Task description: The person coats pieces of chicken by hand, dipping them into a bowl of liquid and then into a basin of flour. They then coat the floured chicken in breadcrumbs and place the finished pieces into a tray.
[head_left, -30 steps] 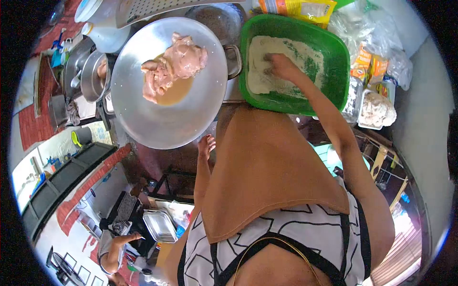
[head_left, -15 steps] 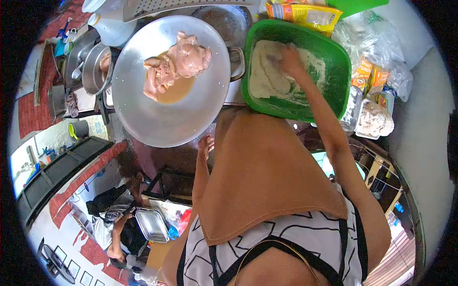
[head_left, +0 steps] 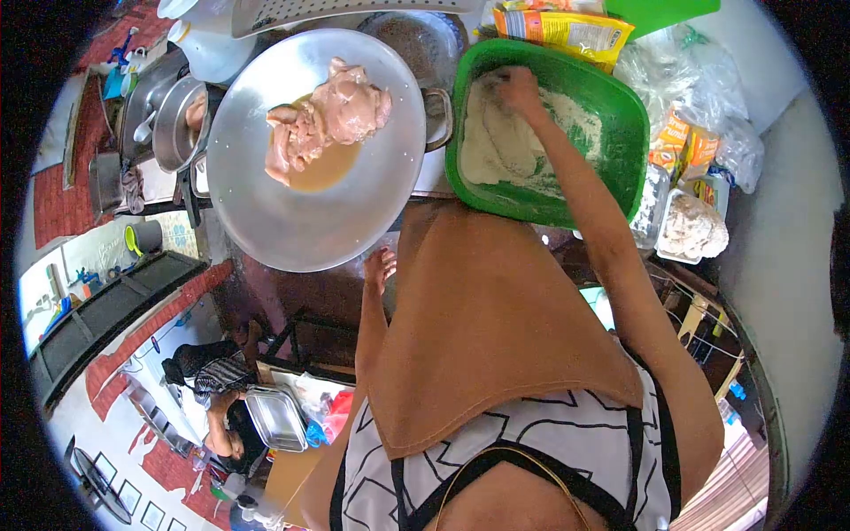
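Note:
My right hand reaches into the green basin, its fingers curled down at the far left part of the white flour. What those fingers hold, if anything, is hidden. A flat, flour-covered shape seems to lie in the flour near the hand, but its kind is not clear. My left hand hangs below the right rim of the large metal pan, with fingers loosely apart and nothing in them. Raw chicken pieces sit in that pan in a pool of brownish liquid.
Right of the basin stand a tray of coated pieces and plastic bags. Yellow packets lie behind it. A smaller pot is left of the pan. Another person is behind, near a metal tray.
My right hand has shifted left and farther back within the flour. My left hand stays about where it was. The other person has moved a little.

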### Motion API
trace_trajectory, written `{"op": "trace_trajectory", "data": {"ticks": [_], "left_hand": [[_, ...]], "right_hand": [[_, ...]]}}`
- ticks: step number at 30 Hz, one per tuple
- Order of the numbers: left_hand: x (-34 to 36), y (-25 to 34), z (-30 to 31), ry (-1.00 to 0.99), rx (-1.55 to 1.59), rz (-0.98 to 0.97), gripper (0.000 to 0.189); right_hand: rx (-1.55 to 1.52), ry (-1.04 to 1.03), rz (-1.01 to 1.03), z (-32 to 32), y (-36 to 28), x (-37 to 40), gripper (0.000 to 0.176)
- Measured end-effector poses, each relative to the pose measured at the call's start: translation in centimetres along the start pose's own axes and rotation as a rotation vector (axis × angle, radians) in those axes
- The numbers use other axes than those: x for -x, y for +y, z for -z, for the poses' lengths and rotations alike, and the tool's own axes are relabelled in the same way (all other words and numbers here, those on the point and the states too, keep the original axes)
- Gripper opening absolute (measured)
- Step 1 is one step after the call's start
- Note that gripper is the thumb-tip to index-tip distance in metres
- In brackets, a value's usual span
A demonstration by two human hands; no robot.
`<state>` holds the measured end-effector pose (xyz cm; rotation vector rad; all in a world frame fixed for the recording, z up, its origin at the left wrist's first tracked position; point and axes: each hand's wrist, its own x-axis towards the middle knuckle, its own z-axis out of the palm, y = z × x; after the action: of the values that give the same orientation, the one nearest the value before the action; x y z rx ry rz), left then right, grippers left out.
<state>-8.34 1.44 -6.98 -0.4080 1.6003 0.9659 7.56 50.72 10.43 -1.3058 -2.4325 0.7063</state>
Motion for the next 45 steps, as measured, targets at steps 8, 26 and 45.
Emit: {"op": "trace_trajectory", "data": {"ticks": [8, 26, 45], "left_hand": [[-2.3, -3.9, 3.0, -0.102, -0.075, 0.007, 0.036], [0.7, 0.0, 1.5, -0.039, -0.155, -0.13, 0.039], [1.0, -1.8, 2.4, -0.021, -0.13, -0.018, 0.039]], "right_hand": [[-0.178, -0.144, -0.053, 8.7, -2.6, 5.1, 0.031], [0.211, -0.543, 0.298, 1.0, -7.3, 11.6, 0.055], [-0.05, 0.072, -0.115, 4.5, 0.9, 7.4, 0.026]]}}
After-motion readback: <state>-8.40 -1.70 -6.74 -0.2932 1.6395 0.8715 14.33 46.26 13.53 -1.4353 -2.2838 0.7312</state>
